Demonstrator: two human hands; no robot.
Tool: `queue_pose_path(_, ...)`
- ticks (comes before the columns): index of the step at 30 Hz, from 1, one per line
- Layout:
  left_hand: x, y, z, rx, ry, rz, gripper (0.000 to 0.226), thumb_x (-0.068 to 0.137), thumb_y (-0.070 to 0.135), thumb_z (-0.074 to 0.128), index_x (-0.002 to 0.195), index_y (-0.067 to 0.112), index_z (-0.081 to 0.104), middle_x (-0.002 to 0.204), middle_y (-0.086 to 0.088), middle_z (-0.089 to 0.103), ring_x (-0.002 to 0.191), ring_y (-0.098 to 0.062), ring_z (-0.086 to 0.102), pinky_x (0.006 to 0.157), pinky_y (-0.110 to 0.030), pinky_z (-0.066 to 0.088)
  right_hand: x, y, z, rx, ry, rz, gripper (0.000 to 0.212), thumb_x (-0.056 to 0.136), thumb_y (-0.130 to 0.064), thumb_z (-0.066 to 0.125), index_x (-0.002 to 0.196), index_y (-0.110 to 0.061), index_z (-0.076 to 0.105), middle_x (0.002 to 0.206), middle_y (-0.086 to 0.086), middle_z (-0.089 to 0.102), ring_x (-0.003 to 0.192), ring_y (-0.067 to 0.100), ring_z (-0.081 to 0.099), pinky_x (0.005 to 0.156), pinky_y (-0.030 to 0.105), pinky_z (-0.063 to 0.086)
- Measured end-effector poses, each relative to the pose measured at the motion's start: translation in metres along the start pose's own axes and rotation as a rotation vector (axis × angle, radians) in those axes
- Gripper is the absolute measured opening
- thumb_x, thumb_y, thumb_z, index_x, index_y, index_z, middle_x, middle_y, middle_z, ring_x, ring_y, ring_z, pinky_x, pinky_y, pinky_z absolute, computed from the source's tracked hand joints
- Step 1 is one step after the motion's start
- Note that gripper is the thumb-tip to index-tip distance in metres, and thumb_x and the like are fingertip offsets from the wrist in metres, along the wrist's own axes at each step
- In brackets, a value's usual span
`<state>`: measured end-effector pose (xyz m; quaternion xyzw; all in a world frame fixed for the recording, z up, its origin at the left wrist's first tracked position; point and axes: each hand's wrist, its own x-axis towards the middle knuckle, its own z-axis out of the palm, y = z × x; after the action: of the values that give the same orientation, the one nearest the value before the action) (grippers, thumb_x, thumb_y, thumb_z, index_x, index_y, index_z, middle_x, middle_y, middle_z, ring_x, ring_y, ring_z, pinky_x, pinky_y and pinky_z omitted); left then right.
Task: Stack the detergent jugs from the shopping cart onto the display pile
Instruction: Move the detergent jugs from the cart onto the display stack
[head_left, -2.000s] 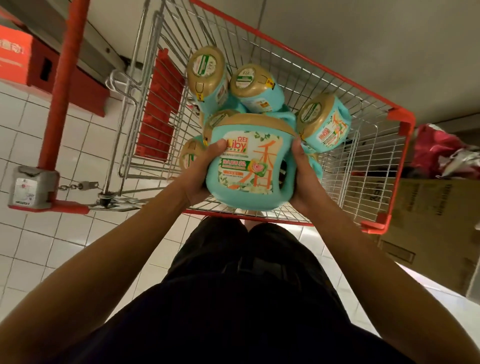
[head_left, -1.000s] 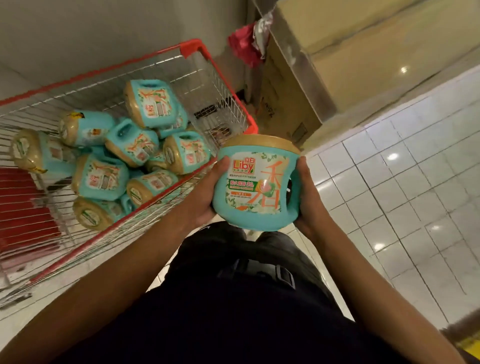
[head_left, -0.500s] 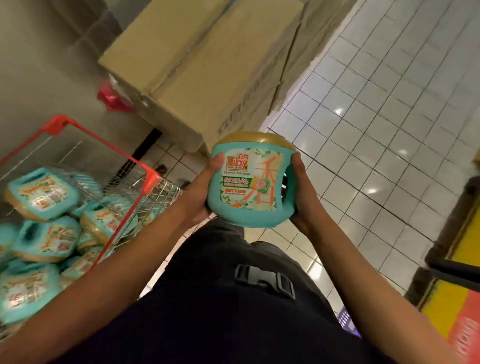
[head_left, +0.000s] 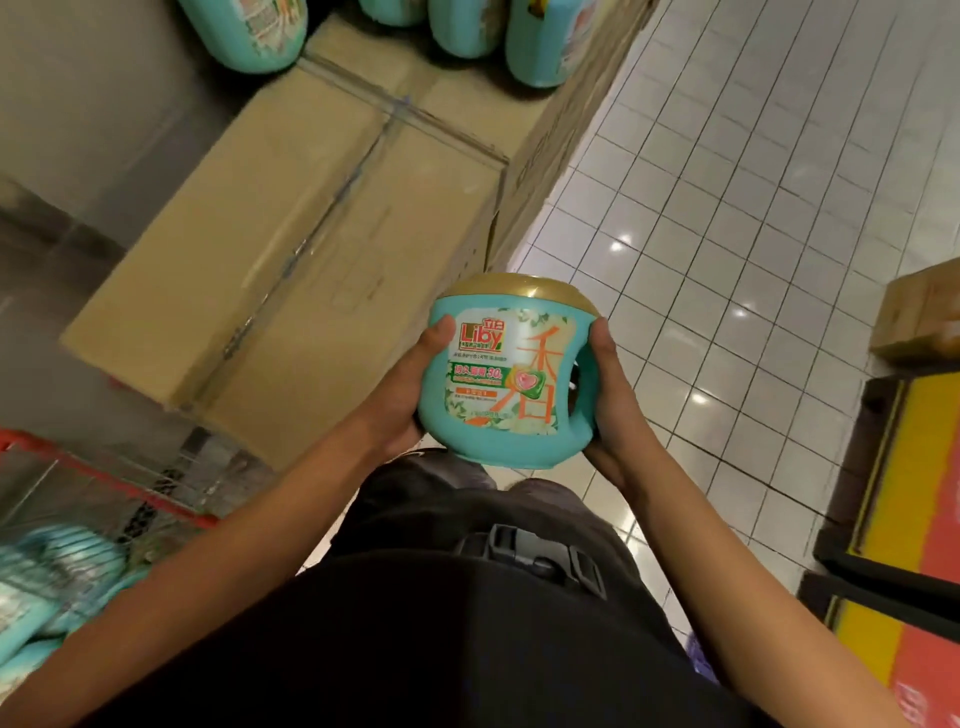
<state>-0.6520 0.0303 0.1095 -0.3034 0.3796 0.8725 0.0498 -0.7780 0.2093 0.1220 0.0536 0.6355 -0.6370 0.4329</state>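
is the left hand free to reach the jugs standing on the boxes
Probably not yet: the left hand and right hand both grip the held jug, and the display jugs stand at the boxes' far end.

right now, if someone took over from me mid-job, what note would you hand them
Left hand: grips the left side of the held jug, thumb on its label.
Right hand: grips the jug's handle side.
Things: the held jug is out of the shopping cart, in front of the body beside the cardboard boxes. Several stacked jugs stand at the far end of the box tops. More cart jugs lie in the cart, blurred.
Done: one jug out of the cart and in hand.
Left: set it with the stacked jugs, then bring over the rest.
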Motion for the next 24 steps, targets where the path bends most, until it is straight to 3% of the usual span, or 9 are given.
queue_pose_path(6, 0.045, 0.058, 0.009, 0.019, 0.064, 0.093, 0.1, 0.068, 0.074, 0.082, 0.145, 0.013, 0.061, 0.139, -0.02, 0.068, 0.125, -0.039, 0.068, 0.098, -0.051, 0.06, 0.063, -0.057, 0.008, -0.03, -0.079, -0.018, 0.07, 0.093, -0.071, 0.045, 0.133, -0.018, 0.066, 0.112, 0.0, 0.076, 0.127, 0.035, 0.065, 0.111, 0.06, 0.051)
queue_pose_path(10, 0.065, 0.083, 0.004, -0.031, 0.157, 0.148, 0.072, 0.085, 0.067, 0.071, 0.139, 0.019, 0.067, 0.136, -0.017, 0.07, 0.122, -0.035, 0.07, 0.092, -0.046, 0.062, 0.108, -0.094, 0.027, -0.14, -0.198, -0.022, 0.077, 0.076, -0.088, 0.062, 0.122, -0.027, 0.072, 0.108, -0.004, 0.078, 0.112, 0.022, 0.073, 0.101, 0.049, 0.06)
queue_pose_path(12, 0.075, 0.095, 0.0, -0.061, 0.235, 0.182, 0.071, 0.086, 0.066, 0.064, 0.14, 0.019, 0.066, 0.136, -0.016, 0.071, 0.123, -0.035, 0.07, 0.094, -0.046, 0.062, 0.133, -0.112, 0.038, -0.165, -0.287, -0.029, 0.079, 0.076, -0.085, 0.063, 0.125, -0.024, 0.073, 0.115, 0.001, 0.076, 0.115, 0.024, 0.072, 0.102, 0.051, 0.058)
queue_pose_path(15, 0.084, 0.116, -0.002, -0.096, 0.32, 0.253, 0.074, 0.085, 0.071, 0.069, 0.139, 0.022, 0.067, 0.136, -0.014, 0.071, 0.122, -0.033, 0.071, 0.092, -0.044, 0.062, 0.173, -0.136, 0.054, -0.156, -0.478, -0.01, 0.064, 0.097, -0.069, 0.048, 0.129, -0.019, 0.072, 0.128, 0.011, 0.074, 0.124, 0.033, 0.068, 0.11, 0.061, 0.051)
queue_pose_path(18, 0.087, 0.131, -0.002, -0.09, 0.466, 0.303, 0.097, 0.065, 0.083, 0.078, 0.142, 0.026, 0.064, 0.134, -0.009, 0.073, 0.123, -0.031, 0.07, 0.103, -0.055, 0.057, 0.202, -0.168, 0.079, -0.246, -0.668, 0.024, 0.07, 0.098, -0.069, 0.051, 0.131, -0.01, 0.068, 0.12, 0.03, 0.062, 0.11, 0.049, 0.06, 0.107, 0.056, 0.049)
queue_pose_path(21, 0.086, 0.146, -0.005, -0.104, 0.554, 0.369, 0.106, 0.058, 0.08, 0.085, 0.145, 0.023, 0.06, 0.134, -0.008, 0.073, 0.126, -0.029, 0.069, 0.112, -0.057, 0.049, 0.22, -0.203, 0.113, -0.33, -0.807, 0.015, 0.083, 0.077, -0.079, 0.072, 0.125, -0.013, 0.059, 0.119, 0.019, 0.042, 0.097, 0.035, 0.036, 0.091, 0.05, 0.034)
queue_pose_path(24, 0.077, 0.169, -0.007, -0.083, 0.579, 0.431, 0.093, 0.072, 0.068, 0.085, 0.146, 0.019, 0.059, 0.136, -0.008, 0.072, 0.127, -0.027, 0.069, 0.113, -0.054, 0.05, 0.24, -0.228, 0.145, -0.415, -0.912, -0.013, 0.071, 0.084, -0.076, 0.068, 0.12, -0.016, 0.057, 0.118, 0.017, 0.048, 0.098, 0.032, 0.044, 0.088, 0.04, 0.038)
